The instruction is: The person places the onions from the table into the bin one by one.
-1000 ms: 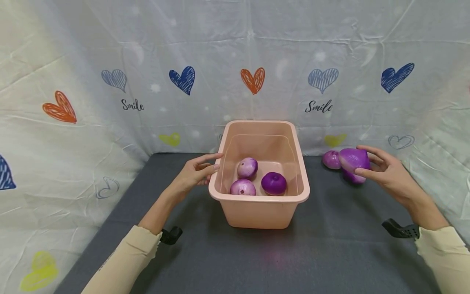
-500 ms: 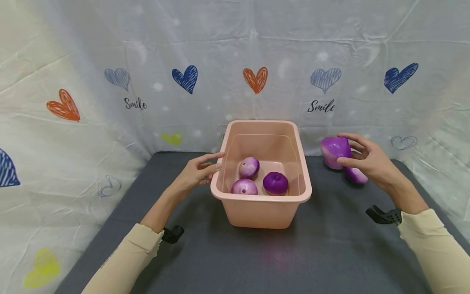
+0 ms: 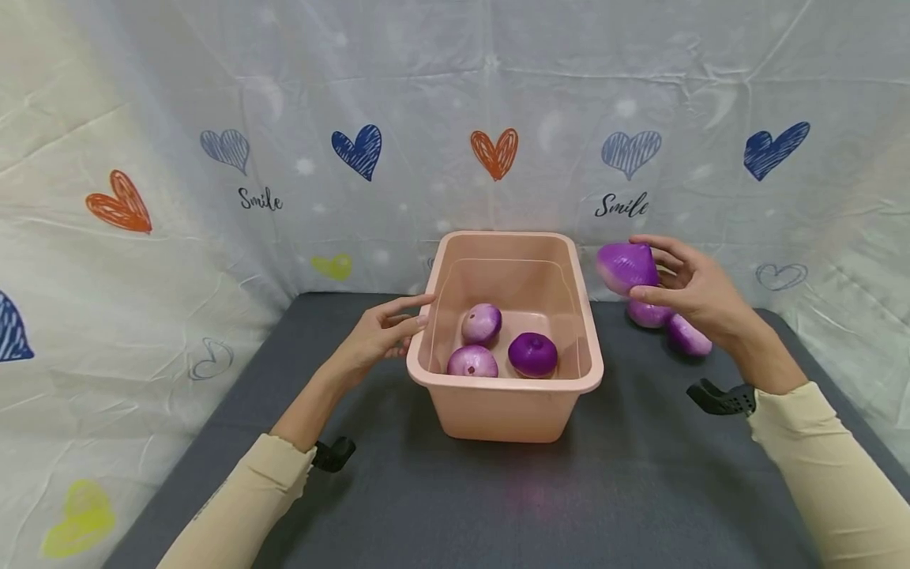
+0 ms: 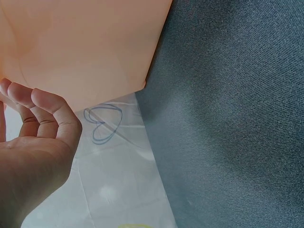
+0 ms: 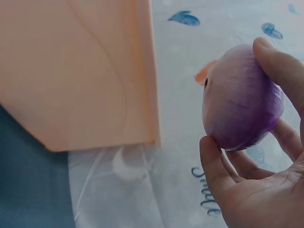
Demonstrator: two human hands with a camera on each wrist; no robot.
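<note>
My right hand point(image 3: 678, 288) grips a purple onion point(image 3: 627, 267) in the air, just right of the pink tub's far right corner; the right wrist view shows the onion point(image 5: 241, 99) pinched between thumb and fingers beside the tub wall point(image 5: 71, 76). The pink plastic tub point(image 3: 498, 407) stands mid-table and holds three purple onions point(image 3: 530, 354). My left hand point(image 3: 384, 332) rests with loosely curled fingers against the tub's left rim; its fingers point(image 4: 45, 111) sit by the tub wall point(image 4: 90, 47) and hold nothing.
Two more purple onions point(image 3: 686, 334) lie on the dark grey tabletop point(image 3: 640, 490) right of the tub. A white cloth with hearts and "Smile" print point(image 3: 490, 154) walls in the back and both sides.
My right hand has lifted the onion up and to the left, from near the loose onions toward the tub's right rim. The left hand has stayed at the tub.
</note>
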